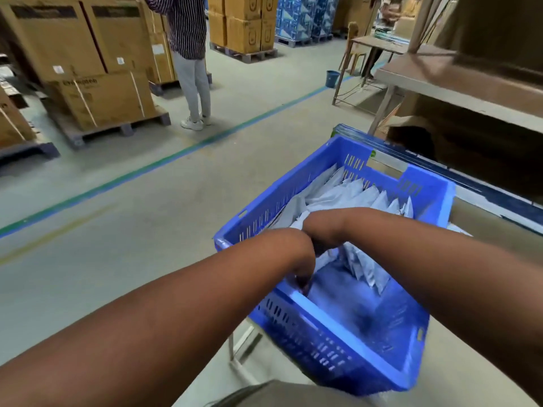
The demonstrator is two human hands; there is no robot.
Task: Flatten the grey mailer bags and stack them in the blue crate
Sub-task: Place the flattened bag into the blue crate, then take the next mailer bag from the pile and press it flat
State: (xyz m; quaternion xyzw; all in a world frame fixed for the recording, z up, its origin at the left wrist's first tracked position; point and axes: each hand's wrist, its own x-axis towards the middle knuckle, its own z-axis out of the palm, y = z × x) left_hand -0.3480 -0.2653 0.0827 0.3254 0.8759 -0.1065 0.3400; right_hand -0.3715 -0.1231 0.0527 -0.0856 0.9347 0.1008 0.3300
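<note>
Progress is looking partial: grey mailer bags (349,195) are already standing in a row on edge along the far part of the blue crate (346,321), while the near part of the crate floor is showing bare. More bags are leaning mid-crate (367,268), so stacking is likely continuing. Left hand (299,271) is reaching down inside the near-left corner, fingers curled, but what they are gripping is too blurred to tell. Right hand (320,230) is crossing over it, fingers hidden, grasp unclear. Count: one crate, two hands, roughly eight upright bags visible, exact number uncertain. Crate is sitting on a table (470,362).
</note>
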